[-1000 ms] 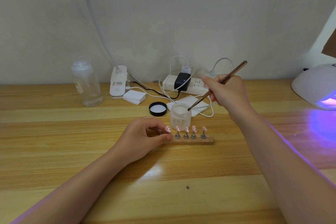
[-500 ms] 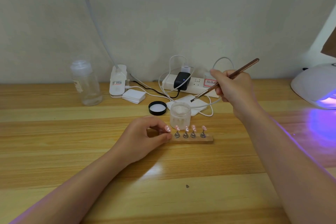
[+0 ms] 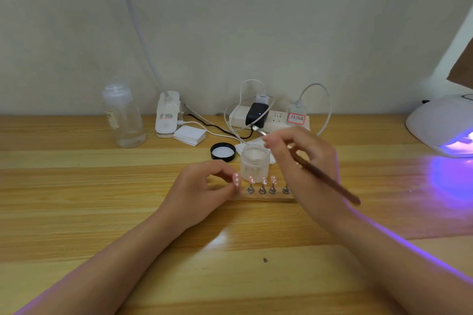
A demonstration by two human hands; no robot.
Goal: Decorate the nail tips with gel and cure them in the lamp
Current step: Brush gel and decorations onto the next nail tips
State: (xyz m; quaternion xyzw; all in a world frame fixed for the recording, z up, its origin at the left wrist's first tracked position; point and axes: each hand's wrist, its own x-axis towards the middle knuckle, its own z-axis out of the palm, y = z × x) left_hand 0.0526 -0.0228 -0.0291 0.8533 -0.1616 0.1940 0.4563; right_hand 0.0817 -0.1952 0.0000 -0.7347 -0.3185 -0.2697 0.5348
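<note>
A wooden holder strip (image 3: 266,197) lies on the table with several pink nail tips (image 3: 263,181) on small metal stands. My left hand (image 3: 199,192) pinches the strip's left end with curled fingers. Just behind the strip stands an open frosted gel jar (image 3: 255,161). My right hand (image 3: 302,158) hovers over the strip's right end and hides it. That hand grips a thin brown brush (image 3: 327,179); the bristle end points up-left toward the power strip and the handle slants down-right. A white curing lamp (image 3: 442,125) glows violet at the far right.
The jar's black lid (image 3: 223,151) lies left of the jar. Behind it are a white power strip (image 3: 276,119) with chargers and cables, a stack of white pads (image 3: 190,135), a clamp lamp base (image 3: 167,117) and a clear bottle (image 3: 124,117). A wall closes the back.
My right hand lifted the brush tip out of the jar, then turned the brush so its tip points away and its handle down-right, dropping over the strip's right end. The left hand stayed put.
</note>
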